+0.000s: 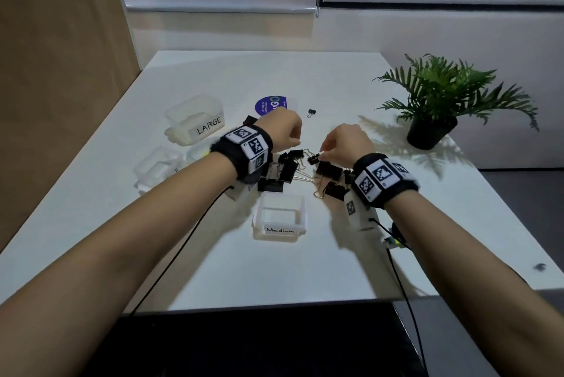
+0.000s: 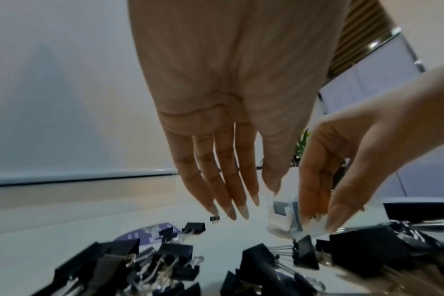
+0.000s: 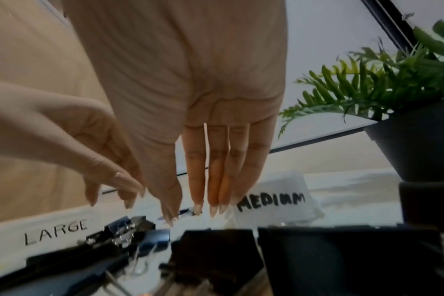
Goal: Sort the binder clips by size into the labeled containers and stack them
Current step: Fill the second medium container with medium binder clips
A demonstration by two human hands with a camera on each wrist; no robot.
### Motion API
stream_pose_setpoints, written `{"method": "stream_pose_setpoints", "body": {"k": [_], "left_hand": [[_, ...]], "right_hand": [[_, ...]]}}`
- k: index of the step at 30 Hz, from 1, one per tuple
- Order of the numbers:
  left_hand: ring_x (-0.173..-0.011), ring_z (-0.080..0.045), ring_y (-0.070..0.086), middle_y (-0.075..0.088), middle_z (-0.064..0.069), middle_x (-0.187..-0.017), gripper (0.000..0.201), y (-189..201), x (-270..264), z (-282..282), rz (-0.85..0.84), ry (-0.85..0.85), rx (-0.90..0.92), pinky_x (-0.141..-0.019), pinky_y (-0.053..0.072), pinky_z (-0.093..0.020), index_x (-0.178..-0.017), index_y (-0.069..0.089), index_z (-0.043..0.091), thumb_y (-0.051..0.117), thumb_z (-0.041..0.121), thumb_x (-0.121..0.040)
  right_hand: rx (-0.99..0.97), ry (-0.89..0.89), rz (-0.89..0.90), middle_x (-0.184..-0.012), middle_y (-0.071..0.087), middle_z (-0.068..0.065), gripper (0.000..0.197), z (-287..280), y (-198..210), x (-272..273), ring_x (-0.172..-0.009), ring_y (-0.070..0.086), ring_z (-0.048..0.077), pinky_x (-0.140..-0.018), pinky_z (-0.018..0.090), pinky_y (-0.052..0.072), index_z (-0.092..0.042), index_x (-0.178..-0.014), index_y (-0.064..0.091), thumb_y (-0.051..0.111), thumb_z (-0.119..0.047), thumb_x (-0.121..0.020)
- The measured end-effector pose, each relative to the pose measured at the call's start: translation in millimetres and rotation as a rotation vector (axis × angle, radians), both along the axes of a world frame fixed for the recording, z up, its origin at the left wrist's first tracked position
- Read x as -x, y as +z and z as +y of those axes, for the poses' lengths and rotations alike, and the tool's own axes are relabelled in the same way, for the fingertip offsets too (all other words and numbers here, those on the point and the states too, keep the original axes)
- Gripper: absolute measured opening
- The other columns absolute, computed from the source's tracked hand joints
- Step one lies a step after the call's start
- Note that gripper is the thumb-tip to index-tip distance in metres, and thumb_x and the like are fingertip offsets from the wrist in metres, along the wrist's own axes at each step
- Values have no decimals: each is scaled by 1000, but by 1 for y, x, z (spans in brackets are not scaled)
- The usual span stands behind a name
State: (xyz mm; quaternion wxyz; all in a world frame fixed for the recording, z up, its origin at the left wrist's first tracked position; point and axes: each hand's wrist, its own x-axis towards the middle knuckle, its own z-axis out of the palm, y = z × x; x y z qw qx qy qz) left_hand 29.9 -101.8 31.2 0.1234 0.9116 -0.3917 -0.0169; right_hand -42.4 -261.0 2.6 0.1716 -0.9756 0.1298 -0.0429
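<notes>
You are holding both hands low over a loose heap of black metal binder clips with silver wire handles (image 1: 293, 167), which is lying near the middle of the white table (image 1: 195, 254). Your right hand (image 1: 343, 144) is reaching down with fingers extended and thumb brought close to them, pinching a small black binder clip (image 1: 313, 159) at the top of the heap; the wrist views are too blurred to show the contact itself. Your left hand (image 1: 283, 132) is hovering just beside it with fingers hanging down and relaxed, gripping nothing that can be seen.

The translucent plastic container labelled "Medium" (image 1: 279, 218) is sitting just in front of the heap, nearest you. The translucent plastic container labelled "LARGE" (image 1: 195, 121) is standing to the left, with a third clear plastic container (image 1: 157, 169) nearer you on that side, its label hidden. One tiny black binder clip (image 1: 311, 113) is lying apart, beyond the hands, near a round blue sticker (image 1: 268, 105). A green fern-like plant in a black pot (image 1: 433, 111) is standing at the right.
</notes>
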Motion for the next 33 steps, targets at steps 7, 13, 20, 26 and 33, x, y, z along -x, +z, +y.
{"method": "stream_pose_setpoints", "body": {"k": [7, 13, 20, 26, 33], "left_hand": [[-90, -25, 66, 71, -10, -96, 36, -7, -18, -27, 128, 46, -212, -74, 55, -33, -96, 72, 3, 82, 28, -71], [-85, -27, 69, 73, -13, -90, 30, -10, -17, -35, 177, 78, -314, -64, 52, -30, -92, 75, 5, 82, 23, -68], [-81, -30, 67, 69, -12, -87, 28, -14, -15, -30, 65, 98, -261, -57, 47, -29, -84, 68, 5, 81, 23, -69], [-85, -29, 59, 59, -8, -87, 18, 1, -12, -11, -67, 154, -166, -67, 45, -33, -87, 66, 7, 75, 18, -75], [-65, -22, 55, 59, -7, -64, 29, 2, -4, 33, 22, 193, 36, -57, 40, -26, -52, 52, 13, 79, 14, -63]], "right_hand": [[18, -71, 102, -93, 71, 6, 32, 0, -14, -12, -88, 66, 23, -64, 26, 46, -12, -89, 76, 82, -37, -69], [5, -97, 113, -86, 67, 6, 42, 3, -14, -16, -81, 64, 23, -61, 27, 47, -11, -85, 71, 82, -46, -64], [72, -102, 106, -95, 68, 10, 33, 11, -17, -19, -88, 66, 29, -69, 31, 54, -10, -90, 71, 78, -35, -69], [87, -89, 96, -92, 67, 10, 35, 17, -16, -19, -85, 65, 30, -71, 33, 56, -9, -90, 70, 77, -36, -68], [149, -50, 109, -90, 65, 11, 28, 24, -13, -18, -75, 61, 29, -66, 32, 56, -7, -89, 68, 74, -28, -71]]}}
